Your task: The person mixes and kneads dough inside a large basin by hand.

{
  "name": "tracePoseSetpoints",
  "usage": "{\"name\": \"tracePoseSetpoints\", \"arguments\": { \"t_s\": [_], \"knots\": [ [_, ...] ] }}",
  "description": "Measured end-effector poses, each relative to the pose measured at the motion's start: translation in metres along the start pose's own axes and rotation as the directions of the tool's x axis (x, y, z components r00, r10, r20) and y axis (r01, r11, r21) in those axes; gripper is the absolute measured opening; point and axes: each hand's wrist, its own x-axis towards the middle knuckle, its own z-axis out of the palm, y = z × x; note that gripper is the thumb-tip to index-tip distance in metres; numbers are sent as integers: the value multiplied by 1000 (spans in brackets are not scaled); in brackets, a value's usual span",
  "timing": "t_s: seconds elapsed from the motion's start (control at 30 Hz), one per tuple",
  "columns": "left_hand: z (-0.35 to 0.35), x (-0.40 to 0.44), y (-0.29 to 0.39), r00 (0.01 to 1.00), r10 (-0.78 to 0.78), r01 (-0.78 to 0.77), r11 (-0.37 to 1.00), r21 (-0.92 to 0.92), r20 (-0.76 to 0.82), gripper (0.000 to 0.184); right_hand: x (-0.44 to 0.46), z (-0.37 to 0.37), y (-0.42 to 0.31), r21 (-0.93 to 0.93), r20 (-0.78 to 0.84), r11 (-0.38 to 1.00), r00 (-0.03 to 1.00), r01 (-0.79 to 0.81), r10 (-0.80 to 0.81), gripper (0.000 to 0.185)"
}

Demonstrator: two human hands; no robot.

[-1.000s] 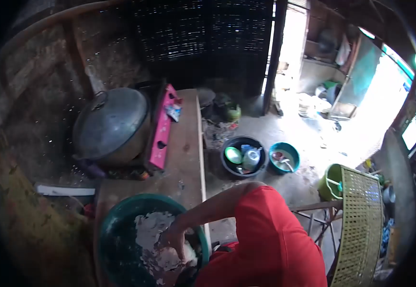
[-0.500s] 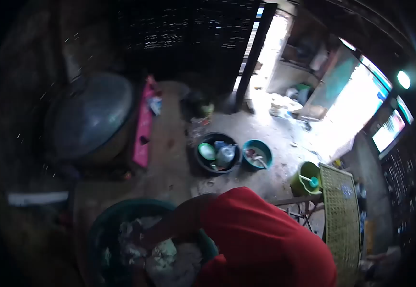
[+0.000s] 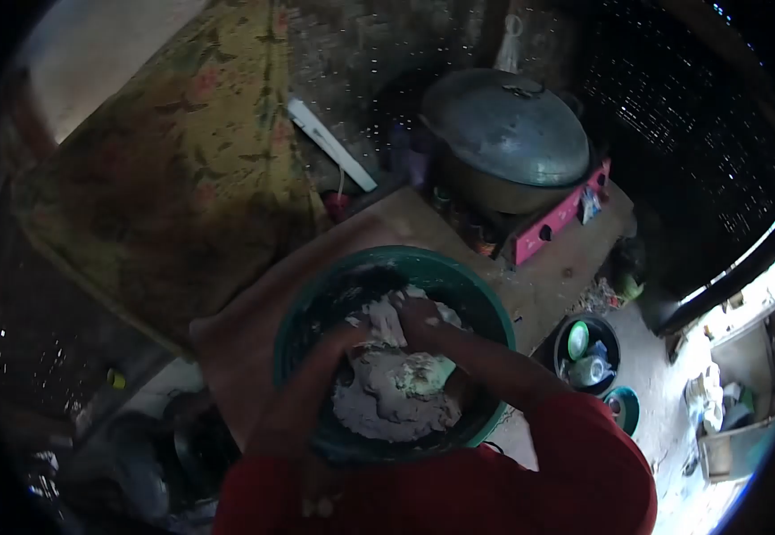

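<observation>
A green basin [image 3: 285, 343] stands on the wooden table, holding a mass of pale, floury dough [image 3: 387, 410]. My left hand [image 3: 350, 337] is in the basin at the far left side of the dough, its fingers closed round a lump of it. Beside it, my right hand [image 3: 416, 319] presses into the dough from the right, fingers curled in and partly hidden. A strip of dough shows between the two hands. Whitish smears coat the inside wall of the basin.
A large lidded pot [image 3: 512, 125] sits on a pink-fronted stove [image 3: 552, 223] at the table's [image 3: 236, 343] far end. Patterned cloth [image 3: 182, 196] hangs at the left. On the floor at right are a dark tub [image 3: 615, 343] with dishes and a teal basin [image 3: 633, 415].
My view has swung left and down, bringing the whole green basin and both arms into sight. The right hand stays in the basin; the left hand now shows beside it.
</observation>
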Motion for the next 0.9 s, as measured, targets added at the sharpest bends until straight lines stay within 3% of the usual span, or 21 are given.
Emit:
{"name": "tracePoseSetpoints", "arguments": {
  "t_s": [0.03,0.07,0.1,0.13,0.2,0.27,0.37,0.4,0.47,0.5,0.53,0.57,0.67,0.73,0.77,0.8,0.83,0.87,0.9],
  "knots": [
    [-109,-59,97,964,175,-146,978,-150,203,31,-19,-5,-15,59,-66,998,998,18,-15,70],
    [-151,-80,128,968,164,-134,978,-157,192,31,-44,-13,-33,81,61,996,998,-23,18,66],
    [-182,-94,146,877,231,-132,959,-252,422,38,-70,-32,-51,89,188,994,981,-65,48,62],
    [-198,-95,152,725,312,-108,932,-346,613,46,-92,-57,-68,251,311,962,950,-102,20,56],
    [-194,-60,150,882,63,28,982,-186,468,52,-135,-76,-103,9,73,987,985,158,-158,48],
    [-183,-19,180,952,-128,130,991,11,280,59,-138,-65,-108,34,84,981,978,189,-191,48],
    [-35,73,159,875,-31,154,964,-217,484,65,-138,-54,-106,101,86,965,964,241,-250,48],
    [6,88,152,789,81,138,943,-303,609,66,-143,-64,-104,91,84,965,964,245,-253,48],
    [-8,48,176,915,-176,206,977,-46,363,77,-158,-92,-88,522,71,852,994,38,-88,43],
    [-35,13,198,942,-75,119,986,-115,328,72,-164,-97,-75,521,70,853,994,31,-79,43],
    [-53,-15,212,956,23,33,983,-183,293,68,-172,-102,-60,576,75,814,997,-73,37,44],
    [-48,-26,204,947,76,-99,993,61,311,63,-175,-108,-45,628,85,760,985,-168,148,46],
    [18,-83,160,950,297,-312,917,247,98,52,-153,-154,-20,774,45,625,994,-101,105,60],
    [-113,-194,269,965,169,-197,972,128,202,53,-138,-154,-20,423,230,902,954,80,-192,73],
    [-96,-216,256,974,218,-223,969,102,55,55,-136,-104,-18,432,311,896,914,108,-260,81],
    [-79,-238,243,960,262,-255,963,85,-93,57,-139,-95,-36,444,318,889,908,110,-271,81],
    [-81,-244,243,965,246,-239,968,78,-94,57,-135,-89,-59,173,410,979,897,105,-168,82],
    [-88,-254,246,968,250,-247,964,101,-17,61,-139,-80,-77,-107,467,988,883,111,-48,84],
    [-92,-259,246,965,253,-260,958,119,65,67,-137,-51,-75,-76,437,994,899,77,-36,87]
  ]
}}
